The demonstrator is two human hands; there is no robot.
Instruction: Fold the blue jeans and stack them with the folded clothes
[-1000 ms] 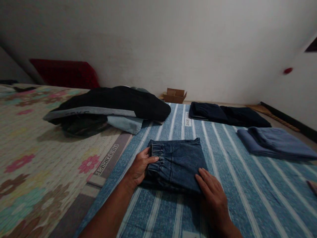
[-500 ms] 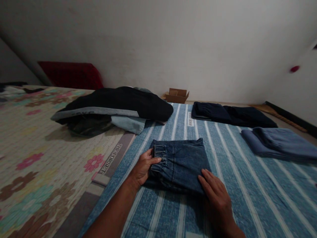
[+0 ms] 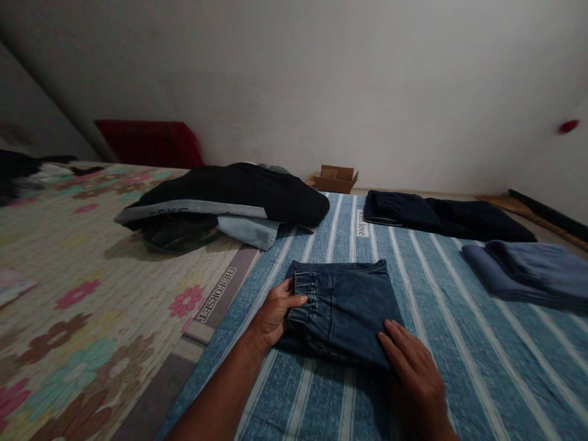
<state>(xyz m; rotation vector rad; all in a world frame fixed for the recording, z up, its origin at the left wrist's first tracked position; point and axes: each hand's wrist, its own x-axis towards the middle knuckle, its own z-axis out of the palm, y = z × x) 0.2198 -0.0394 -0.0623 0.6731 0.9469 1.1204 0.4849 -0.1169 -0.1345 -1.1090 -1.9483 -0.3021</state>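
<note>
Clothes pile (image 3: pixel 248 233): beyond the grip, to its left; black garment (image 3: pixel 248 190) on top.
Left hand (image 3: pixel 274 312): clamped on the gathered waistband (image 3: pixel 305 285) of the folded jeans (image 3: pixel 351 303), thumb uppermost.
Folded jeans: rightward from the grip, between both hands, on the striped sheet (image 3: pixel 487 361).
Right hand (image 3: pixel 416 364): fingers on the jeans' right edge; thumb hidden, pinch cannot be told.
Dark folded garments (image 3: pixel 404 209): beyond the grip, rightward.
Blue-grey folded garment (image 3: pixel 537 269): farthest right.

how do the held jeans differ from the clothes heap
The jeans are folded flat; the clothes heap is piled loosely. The jeans are dark blue; the clothes heap is mostly black on top. The left hand and right hand touch the jeans, neither the clothes heap. Both are fabric.
</note>
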